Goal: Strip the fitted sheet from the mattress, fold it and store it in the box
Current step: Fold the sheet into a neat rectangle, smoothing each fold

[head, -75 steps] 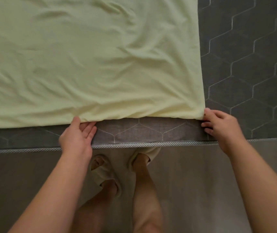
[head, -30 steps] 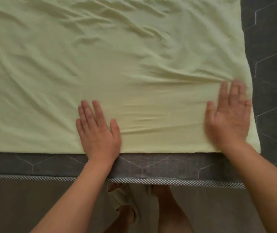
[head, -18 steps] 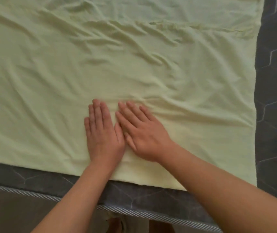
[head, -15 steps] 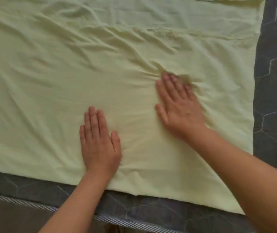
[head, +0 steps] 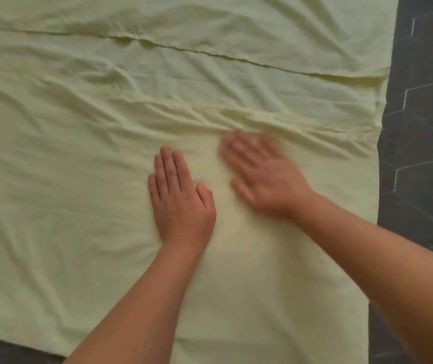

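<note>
1. Head view, looking down: a pale yellow-green cotton fitted sheet (head: 78,179) lies spread in layers on a dark grey quilted mattress (head: 420,153) stitched with light hexagon lines.

2. The left hand (head: 181,200) lies palm-down on the sheet near the middle of the scene. Its fingers are straight and held together, the thumb is out to the right, and it grips nothing.

3. The right hand (head: 265,179) rests just to the right of it, apart from it by a narrow strip of cloth. It is blurred, but its fingers look extended and slightly spread, flat on the fabric, with nothing held.

4. The cloth is soft and matte. It is smooth near the hands and creased in long shallow folds to the left.

5. A bunched ridge of wrinkles (head: 236,114) runs left to right just beyond the right fingertips.

6. Farther off, the thin raised edge of an upper layer (head: 210,52) crosses the sheet, slanting nearer toward the right.

7. The sheet's right edge runs roughly straight from far to near, leaving a bare band of mattress along the right side.

8. Its near edge shows at the lower left, with a dark sliver of mattress below it.

9. Both bare forearms reach in from the near side over the sheet.
</note>
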